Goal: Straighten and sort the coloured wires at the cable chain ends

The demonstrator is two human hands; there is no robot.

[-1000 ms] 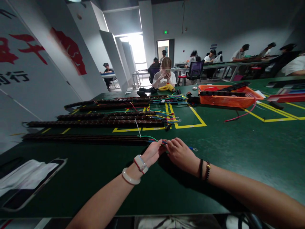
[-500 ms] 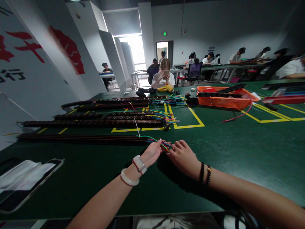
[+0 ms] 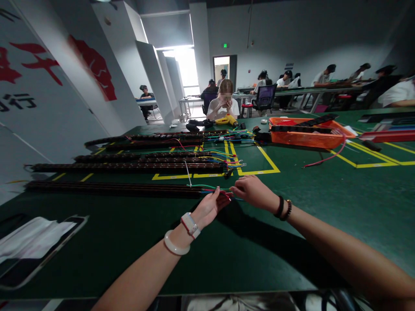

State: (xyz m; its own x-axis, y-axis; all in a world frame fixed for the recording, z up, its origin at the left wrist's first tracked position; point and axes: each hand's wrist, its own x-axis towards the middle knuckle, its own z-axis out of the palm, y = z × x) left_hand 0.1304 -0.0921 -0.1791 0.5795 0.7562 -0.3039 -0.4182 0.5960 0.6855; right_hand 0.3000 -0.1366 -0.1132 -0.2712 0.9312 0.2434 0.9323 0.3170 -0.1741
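Observation:
My left hand (image 3: 210,205) and my right hand (image 3: 254,191) meet over a green table (image 3: 292,207), at the right end of a long dark strip (image 3: 110,188). A bundle of coloured wires (image 3: 227,194) comes out of that end. My left fingers are closed on the wires close to the strip. My right hand lies a little further back and to the right, with its fingers pinched on the wire ends. A white cable tie (image 3: 187,172) sticks up from the strip near the wires.
Several more dark strips (image 3: 136,166) with coloured wires lie behind, on yellow floor-style markings. An orange tray (image 3: 308,136) stands at the back right. A phone-like slab with white paper (image 3: 35,242) lies at the left. People sit at tables behind; one person (image 3: 223,103) faces me.
My right hand has lifted and moved back and to the right, away from my left hand, drawing the wire ends out. My left hand has stayed at the strip's end.

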